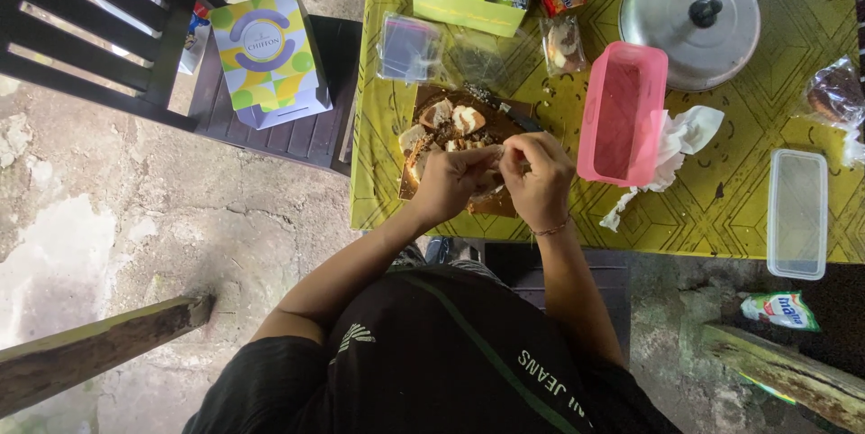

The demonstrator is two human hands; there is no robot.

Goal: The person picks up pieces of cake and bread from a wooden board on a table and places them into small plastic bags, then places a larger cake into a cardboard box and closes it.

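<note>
I'm looking straight down at a brown tray of cake slices sitting at the near edge of the tabletop, right in front of me. Both hands meet over its near side. The left hand is curled in, fingers bent around a pale piece of cake that I can only partly see. The right hand presses in against it, fingers pinched together on the same piece, a thin bracelet at the wrist. So both sets of fingers are clenched on that piece, just above the tray.

Moving outward: just right of the hands stands a pink rectangular container, open side up, with a crumpled white tissue touching its right wall. Beyond the tray lie clear plastic bags and a small wrapped cake slice. Farther back, a round metal lid with a black knob, more tissue resting on its far rim. At the far right near edge, a clear rectangular container stands well apart from the hands.

Off the tabletop to the left, a colourful cake box sits on a dark wooden chair.
</note>
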